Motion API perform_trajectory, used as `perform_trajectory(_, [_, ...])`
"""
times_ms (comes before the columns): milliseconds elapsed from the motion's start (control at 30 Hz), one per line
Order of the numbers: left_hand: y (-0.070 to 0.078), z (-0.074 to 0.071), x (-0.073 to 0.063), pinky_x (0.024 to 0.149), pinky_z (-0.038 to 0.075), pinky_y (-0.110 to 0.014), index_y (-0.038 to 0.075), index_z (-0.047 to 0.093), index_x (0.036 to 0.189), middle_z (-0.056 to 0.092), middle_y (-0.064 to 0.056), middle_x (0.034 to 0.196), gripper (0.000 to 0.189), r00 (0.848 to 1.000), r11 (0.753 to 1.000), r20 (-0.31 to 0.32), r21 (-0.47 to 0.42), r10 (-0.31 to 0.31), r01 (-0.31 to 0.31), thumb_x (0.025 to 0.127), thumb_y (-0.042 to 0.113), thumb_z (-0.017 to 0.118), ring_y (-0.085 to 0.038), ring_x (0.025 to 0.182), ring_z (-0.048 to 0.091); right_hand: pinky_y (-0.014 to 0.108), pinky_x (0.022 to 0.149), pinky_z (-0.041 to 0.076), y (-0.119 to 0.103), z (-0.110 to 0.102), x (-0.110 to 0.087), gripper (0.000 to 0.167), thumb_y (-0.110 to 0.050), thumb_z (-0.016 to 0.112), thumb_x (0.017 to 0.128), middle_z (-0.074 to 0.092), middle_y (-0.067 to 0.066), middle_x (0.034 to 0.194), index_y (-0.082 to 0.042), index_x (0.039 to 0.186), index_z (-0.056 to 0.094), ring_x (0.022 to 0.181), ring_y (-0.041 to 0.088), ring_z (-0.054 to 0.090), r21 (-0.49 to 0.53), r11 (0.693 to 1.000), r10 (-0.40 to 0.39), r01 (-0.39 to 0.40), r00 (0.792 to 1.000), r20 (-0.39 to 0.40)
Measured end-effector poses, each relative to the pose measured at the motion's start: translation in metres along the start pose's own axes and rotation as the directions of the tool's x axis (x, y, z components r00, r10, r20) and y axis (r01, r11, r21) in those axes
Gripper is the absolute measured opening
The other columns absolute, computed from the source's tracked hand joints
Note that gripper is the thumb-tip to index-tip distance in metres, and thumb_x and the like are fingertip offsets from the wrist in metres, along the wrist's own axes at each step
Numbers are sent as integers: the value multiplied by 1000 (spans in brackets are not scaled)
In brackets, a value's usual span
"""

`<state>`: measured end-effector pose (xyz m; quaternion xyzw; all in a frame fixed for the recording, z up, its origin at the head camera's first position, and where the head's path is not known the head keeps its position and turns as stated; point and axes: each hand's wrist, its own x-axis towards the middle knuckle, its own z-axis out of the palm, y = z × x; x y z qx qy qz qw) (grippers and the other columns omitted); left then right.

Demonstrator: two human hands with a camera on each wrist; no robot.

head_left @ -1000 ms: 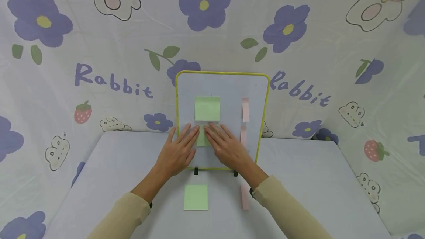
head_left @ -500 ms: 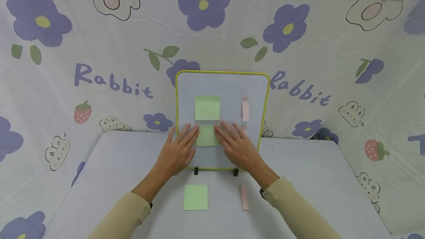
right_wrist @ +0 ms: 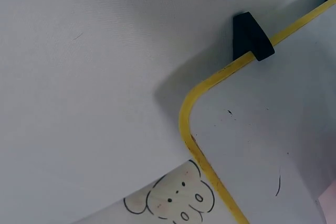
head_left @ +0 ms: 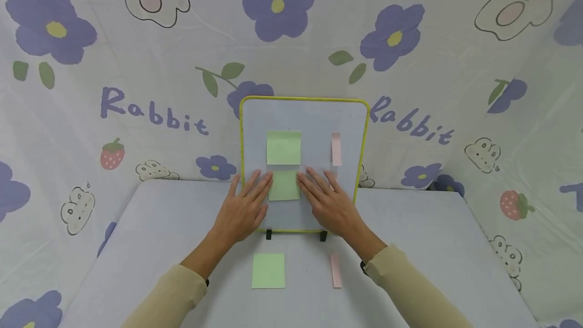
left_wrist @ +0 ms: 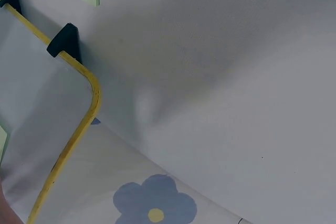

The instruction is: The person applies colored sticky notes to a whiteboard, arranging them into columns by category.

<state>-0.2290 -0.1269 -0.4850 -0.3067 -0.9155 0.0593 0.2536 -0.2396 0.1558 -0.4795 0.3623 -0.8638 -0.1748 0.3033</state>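
Observation:
A whiteboard [head_left: 314,115] with a yellow rim leans upright at the back of the table. On it are an upper green sticky note [head_left: 284,148] and a lower green sticky note [head_left: 285,186]. My left hand [head_left: 243,210] lies with straight fingers at the lower note's left edge. At that note's right edge, my right hand [head_left: 331,204] rests its straight fingertips. An upper pink sticky strip [head_left: 336,149] hangs above the right hand; a lower pink strip is mostly hidden behind its fingers. Neither hand grips anything.
On the table in front lie a green sticky note pad [head_left: 268,271] and a pink strip pad [head_left: 335,271]. Two black feet, a left foot [head_left: 268,235] and a right foot [head_left: 323,236], hold the board's bottom edge. A patterned cloth [head_left: 182,54] hangs behind.
My right hand has slid rightward across the lower green note to its right edge, uncovering the note and the pink pad on the table. The left hand has stayed put.

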Motion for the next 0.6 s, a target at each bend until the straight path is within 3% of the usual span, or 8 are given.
perform_trajectory(467, [-3,-2,-1,122,31,-61,8,44,159,38,-3,168,64,1000,1000,-14,-5,14,-14,103,36,59,-26,157,34,48,123,35,-7,-12,5,71,-22,73,91,44,6,165,-8,156,48,154,27,40,7,999,47,-47,999,6])
perform_trajectory(600, [-6,-3,-7,122,30,-62,6,43,158,38,-6,168,65,999,998,-31,-60,22,-24,102,34,60,-28,156,35,50,122,36,-8,-17,-3,71,-22,74,90,46,8,163,-7,155,49,153,30,41,60,997,50,-49,999,-17])
